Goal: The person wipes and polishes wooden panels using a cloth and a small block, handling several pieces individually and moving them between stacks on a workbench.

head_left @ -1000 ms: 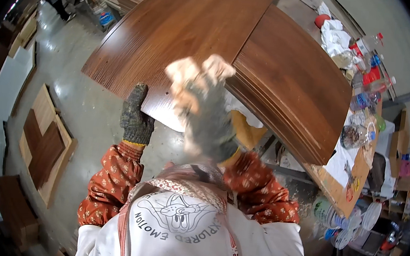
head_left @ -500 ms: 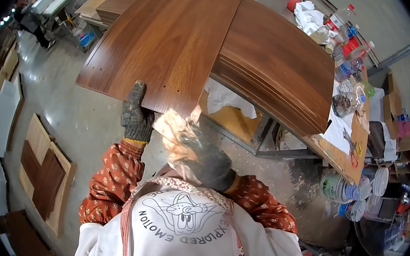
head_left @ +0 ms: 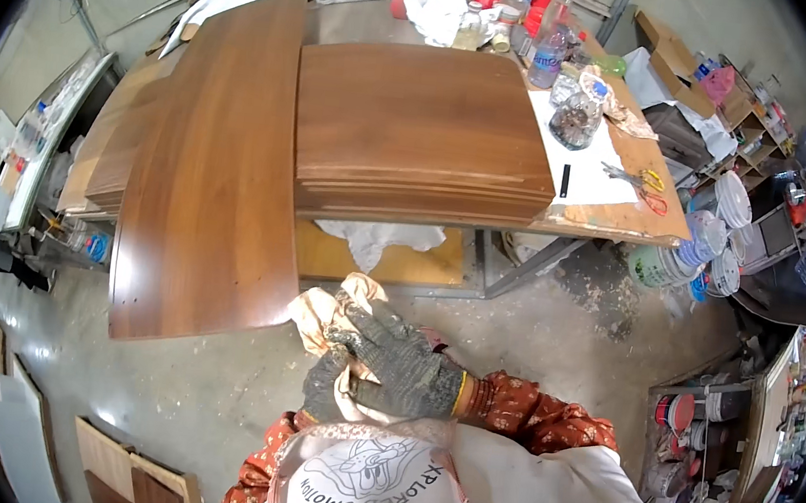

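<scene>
In dark grey knit gloves, my two hands come together in front of my chest over a crumpled peach-coloured cloth (head_left: 317, 319). My right hand (head_left: 401, 364) is closed on the cloth from above. Partly hidden beneath it, my left hand (head_left: 323, 383) grips the cloth's lower part. Just beyond them lies a long brown wood-grain panel (head_left: 207, 201), its near end jutting past the table edge and apart from both hands. Small dark holes show near that end. A stack of similar brown panels (head_left: 426, 121) sits to its right.
At the table's right stand a plastic bottle (head_left: 547, 60), a jar with dark contents (head_left: 576, 122) and scissors (head_left: 641, 183) on white paper. White buckets (head_left: 704, 239) stand beside the table. Wood boards (head_left: 144, 470) lie on the floor at lower left. A person (head_left: 4, 259) is at far left.
My left hand has left the long panel's near end and joined my right hand at the cloth. The view has turned, so the table now appears further left and squarer.
</scene>
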